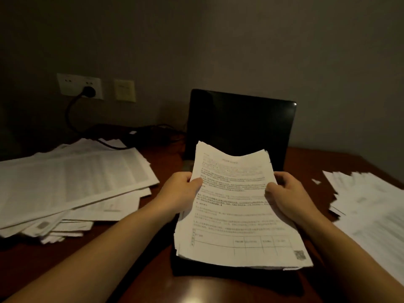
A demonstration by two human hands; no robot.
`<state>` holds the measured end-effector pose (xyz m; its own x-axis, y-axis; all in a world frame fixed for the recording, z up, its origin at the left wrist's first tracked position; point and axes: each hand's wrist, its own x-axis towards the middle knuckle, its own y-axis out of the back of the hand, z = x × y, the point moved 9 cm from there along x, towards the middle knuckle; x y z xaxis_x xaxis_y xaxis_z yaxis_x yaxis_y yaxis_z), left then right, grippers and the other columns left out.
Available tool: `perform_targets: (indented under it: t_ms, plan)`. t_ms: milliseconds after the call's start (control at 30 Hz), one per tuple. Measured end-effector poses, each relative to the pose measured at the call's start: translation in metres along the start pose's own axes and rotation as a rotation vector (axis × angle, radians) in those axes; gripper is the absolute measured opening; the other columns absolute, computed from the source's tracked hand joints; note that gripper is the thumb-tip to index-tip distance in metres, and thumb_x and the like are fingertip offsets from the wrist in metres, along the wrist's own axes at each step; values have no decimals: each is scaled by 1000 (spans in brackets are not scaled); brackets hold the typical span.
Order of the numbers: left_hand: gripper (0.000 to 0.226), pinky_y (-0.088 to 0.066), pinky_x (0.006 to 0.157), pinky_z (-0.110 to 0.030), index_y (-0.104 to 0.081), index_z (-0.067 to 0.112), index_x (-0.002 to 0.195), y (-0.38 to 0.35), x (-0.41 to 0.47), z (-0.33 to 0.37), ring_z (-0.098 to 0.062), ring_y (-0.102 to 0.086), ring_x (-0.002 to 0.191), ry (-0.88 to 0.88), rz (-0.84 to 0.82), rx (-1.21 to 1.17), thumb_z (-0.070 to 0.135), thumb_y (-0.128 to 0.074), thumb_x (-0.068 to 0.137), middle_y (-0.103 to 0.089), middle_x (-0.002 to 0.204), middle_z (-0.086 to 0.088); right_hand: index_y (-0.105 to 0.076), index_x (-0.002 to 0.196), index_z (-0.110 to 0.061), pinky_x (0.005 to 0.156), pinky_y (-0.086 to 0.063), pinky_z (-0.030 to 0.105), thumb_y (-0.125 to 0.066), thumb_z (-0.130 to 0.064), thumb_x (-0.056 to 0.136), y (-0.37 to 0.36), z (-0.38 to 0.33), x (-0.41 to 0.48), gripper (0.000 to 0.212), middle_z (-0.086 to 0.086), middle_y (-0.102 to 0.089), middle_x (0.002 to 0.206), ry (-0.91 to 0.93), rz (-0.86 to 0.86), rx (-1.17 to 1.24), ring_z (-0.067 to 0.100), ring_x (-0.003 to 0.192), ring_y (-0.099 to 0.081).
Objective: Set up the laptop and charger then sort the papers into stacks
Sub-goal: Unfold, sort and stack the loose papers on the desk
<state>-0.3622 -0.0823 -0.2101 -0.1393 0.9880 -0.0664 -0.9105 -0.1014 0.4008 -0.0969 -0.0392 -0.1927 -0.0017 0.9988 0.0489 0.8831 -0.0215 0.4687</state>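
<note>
I hold a thick stack of printed papers [236,211] in front of me, above the laptop's base. My left hand [179,193] grips its left edge with the thumb on top. My right hand [286,191] grips the right edge the same way. The black laptop [240,123] stands open behind the stack, its screen dark; its keyboard is mostly hidden under the papers. A black charger plug [88,91] sits in the wall socket, and its cable [72,121] runs down to the desk toward the laptop.
A wide, loose pile of papers [72,186] covers the desk's left side. Another spread of papers [371,206] lies at the right. The brown wooden desk [135,248] meets the grey wall at the back. A second wall plate [124,90] sits beside the socket.
</note>
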Motion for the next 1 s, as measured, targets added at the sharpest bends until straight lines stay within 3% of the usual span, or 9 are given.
perform_targets:
  t_ms: [100, 200, 267, 367, 467, 567, 700, 833, 1000]
  plan:
    - [15, -53, 58, -29, -70, 20, 106, -27, 2, 18, -13, -70, 70, -54, -34, 104, 22, -57, 99, -73, 83, 5, -47, 146, -18, 64, -44, 17, -52, -13, 102, 31, 17, 3, 44, -5, -63, 111, 55, 64, -220, 1, 85, -57]
    - [45, -39, 43, -14, -49, 26, 140, -43, 4, 32, -6, -58, 62, -110, -22, 166, 14, -59, 97, -67, 88, 4, -47, 148, -18, 60, -43, 13, -53, -17, 103, 49, 27, 8, 45, 3, -63, 129, 95, 109, -344, 6, 83, -58]
    - [49, -40, 50, -15, -46, 23, 145, -53, 6, 41, -6, -54, 66, -173, -10, 287, 14, -57, 98, -66, 103, 2, -52, 144, -19, 56, -47, 18, -53, -20, 104, 56, 30, 9, 40, 3, -66, 129, 112, 136, -404, 13, 74, -63]
    - [38, -53, 75, -26, -57, 23, 137, -61, 5, 47, -14, -60, 91, -218, 26, 491, 20, -54, 99, -63, 126, 2, -60, 136, -19, 57, -52, 24, -53, -20, 104, 60, 34, 11, 33, 3, -66, 129, 111, 149, -480, 15, 66, -64]
    - [34, -49, 92, -35, -58, 31, 134, -69, 5, 48, -18, -53, 115, -261, 40, 727, 32, -52, 100, -54, 136, 2, -59, 136, -23, 86, -51, 32, -54, -26, 102, 58, 36, 10, 34, 6, -51, 145, 95, 120, -631, 19, 102, -60]
    - [44, -24, 114, -48, -48, 38, 141, -74, 4, 43, -27, -21, 145, -281, 39, 898, 49, -48, 98, -27, 157, -2, -52, 144, -32, 116, -29, 51, -56, -46, 99, 51, 33, 5, 48, 3, -28, 161, 134, 99, -813, 27, 146, -27]
    - [56, -3, 120, -54, -31, 40, 151, -67, 3, 34, -25, 12, 153, -287, 12, 885, 59, -39, 99, 0, 167, -2, -44, 149, -35, 123, -16, 57, -48, -56, 98, 28, 16, -4, 55, -1, -19, 166, 216, 5, -781, 25, 154, -10]
    - [60, -1, 122, -53, -24, 40, 154, -42, -5, 18, -24, 14, 152, -220, -33, 852, 61, -38, 100, 7, 167, -2, -46, 148, -32, 124, -17, 52, -54, -47, 100, -14, -19, -17, 51, 0, -21, 166, 311, -74, -713, 23, 154, -9]
    - [63, -5, 123, -52, -21, 40, 155, 22, -16, -1, -25, 11, 153, -166, 45, 881, 61, -39, 99, 2, 168, -2, -54, 143, -27, 120, -24, 39, -56, -39, 100, -86, -66, -38, 45, 2, -32, 159, 471, -144, -676, 20, 149, -21]
